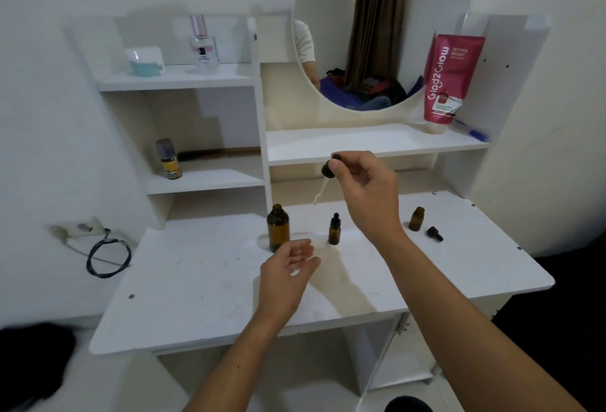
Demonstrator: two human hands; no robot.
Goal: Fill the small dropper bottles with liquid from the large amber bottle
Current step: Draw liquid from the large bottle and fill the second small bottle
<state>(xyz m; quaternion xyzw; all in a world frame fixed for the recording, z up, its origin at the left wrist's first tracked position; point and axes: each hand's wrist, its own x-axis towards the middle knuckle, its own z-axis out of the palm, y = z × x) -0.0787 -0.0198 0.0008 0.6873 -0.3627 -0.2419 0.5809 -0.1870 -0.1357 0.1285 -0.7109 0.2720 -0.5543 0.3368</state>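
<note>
The large amber bottle (278,226) stands uncapped on the white dressing table (203,283). My right hand (364,192) pinches a black-capped dropper (328,172) in the air, up and to the right of the bottle; its clear pipette points down-left. A small amber dropper bottle (334,229) with its black cap on stands just under that hand. Another small amber bottle (416,219) stands uncapped at the right, and its black dropper cap (434,233) lies beside it. My left hand (288,272) hovers empty, fingers apart, in front of the large bottle.
Shelves behind hold a perfume bottle (203,46), a white and teal jar (146,61), a small spray can (169,159) and a red tube (447,80). A round mirror (380,28) hangs above. A wall socket with a black cable (108,254) is at the left.
</note>
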